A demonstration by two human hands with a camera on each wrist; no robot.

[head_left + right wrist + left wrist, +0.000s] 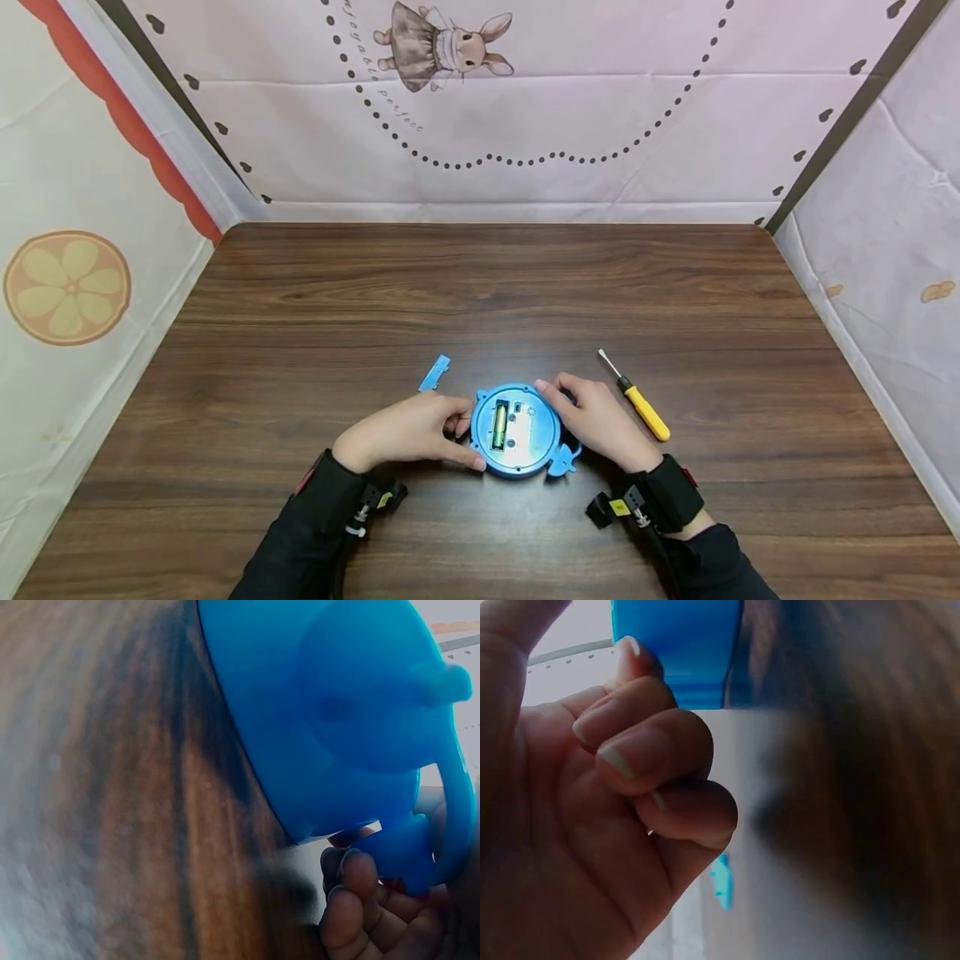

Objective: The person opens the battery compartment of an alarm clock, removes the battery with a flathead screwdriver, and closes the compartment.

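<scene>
The left hand (408, 432) grips the left edge of the blue toy (517, 431), its thumb along the near rim and its fingers curled in against the side. In the left wrist view those fingers (641, 746) are folded tight toward the palm, with one fingertip against the blue plastic (679, 652) above them. The right hand (596, 421) holds the toy's right edge, index finger laid over the far rim and the other fingers wrapped under the side. The right wrist view shows the toy (330, 720) from below and close, with curled fingertips (352, 889) touching a small blue lug on its underside.

The toy is round and lies back side up on the wooden table (480, 283), between the two hands and near the table's front edge. Its battery bay is open, and a green-yellow battery (498, 426) sits upright in the slot left of the toy's centre. A small fin-like tab sticks out at the toy's near right.

A small blue cover (434, 372) lies on the table just beyond the toy to its left, apart from it and from the left hand. A screwdriver (636, 397) with a yellow handle lies to the toy's right, just past the right hand, its metal tip pointing away from the toy toward the far side of the table.
</scene>
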